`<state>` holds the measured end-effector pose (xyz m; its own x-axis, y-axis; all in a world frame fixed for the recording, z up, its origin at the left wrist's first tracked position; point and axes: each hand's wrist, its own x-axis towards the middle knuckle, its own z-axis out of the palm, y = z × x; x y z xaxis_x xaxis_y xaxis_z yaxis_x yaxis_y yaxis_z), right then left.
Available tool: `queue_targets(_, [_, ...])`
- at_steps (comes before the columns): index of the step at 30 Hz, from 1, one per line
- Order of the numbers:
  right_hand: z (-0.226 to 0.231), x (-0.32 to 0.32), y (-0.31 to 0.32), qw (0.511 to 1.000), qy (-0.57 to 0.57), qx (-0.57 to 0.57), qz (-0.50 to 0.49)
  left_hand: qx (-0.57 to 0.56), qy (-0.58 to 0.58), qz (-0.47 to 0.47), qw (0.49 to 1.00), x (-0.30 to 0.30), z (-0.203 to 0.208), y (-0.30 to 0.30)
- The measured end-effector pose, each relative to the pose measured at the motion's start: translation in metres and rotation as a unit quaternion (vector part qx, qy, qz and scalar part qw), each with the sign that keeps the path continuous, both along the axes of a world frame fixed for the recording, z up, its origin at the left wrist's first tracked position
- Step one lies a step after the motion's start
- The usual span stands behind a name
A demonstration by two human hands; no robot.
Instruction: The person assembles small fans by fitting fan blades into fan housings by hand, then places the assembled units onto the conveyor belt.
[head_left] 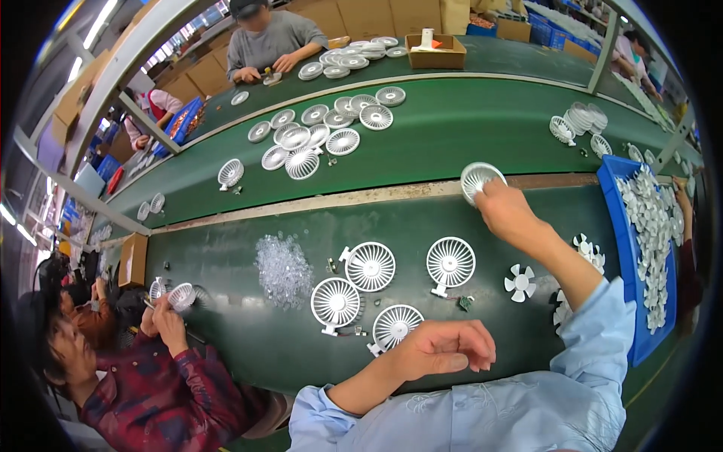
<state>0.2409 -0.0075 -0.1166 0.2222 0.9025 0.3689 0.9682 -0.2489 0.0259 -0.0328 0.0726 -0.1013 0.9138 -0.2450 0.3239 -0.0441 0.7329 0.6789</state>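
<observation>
My right hand (506,211) is stretched out over the rail between bench and belt, its fingers closed on the edge of a round white fan grille (474,179). My left hand (446,349) hovers low over the near bench edge, fingers curved and thumb apart, with nothing in it. Beside it lies a white fan housing (396,325), partly covered by my left hand and wrist. Two more housings (370,266) lie just beyond, touching or nearly so. Another housing (450,261) with a small green circuit board (465,303) rests apart. Right of it is a white fan blade (520,283).
A pile of small clear plastic pieces (282,271) lies to the left. A blue bin (619,230) of white blades stands at right, loose blades (589,252) beside it. Grilles (294,138) sit on the green belt (444,124). Co-workers sit at left (151,384) and across (275,41).
</observation>
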Motion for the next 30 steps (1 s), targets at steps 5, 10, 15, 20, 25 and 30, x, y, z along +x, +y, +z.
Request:
queue_targets(5, [-0.008,-0.060,-0.061,0.997,0.076,0.014,-0.018,0.023,0.015,-0.008,1.000,-0.012,0.015,-0.012])
queue_targets(10, [-0.037,-0.156,-0.107,0.954,0.269,0.126,0.046,0.369,0.007,0.145,0.918,-0.039,0.065,0.017])
queue_targets(15, [-0.072,-0.192,-0.129,0.908,0.370,0.198,-0.005,0.713,0.050,0.433,0.549,0.041,0.046,0.139])
queue_targets(20, [-0.076,-0.195,-0.122,0.913,0.359,0.196,-0.017,0.754,0.123,0.542,0.350,0.118,-0.033,0.287])
queue_targets(25, [-0.075,-0.189,-0.121,0.917,0.350,0.192,-0.006,0.742,0.291,0.503,0.334,0.159,-0.066,0.326])
queue_targets(30, [-0.076,-0.182,-0.118,0.912,0.355,0.202,-0.015,0.786,0.264,0.483,0.283,0.180,-0.078,0.335])
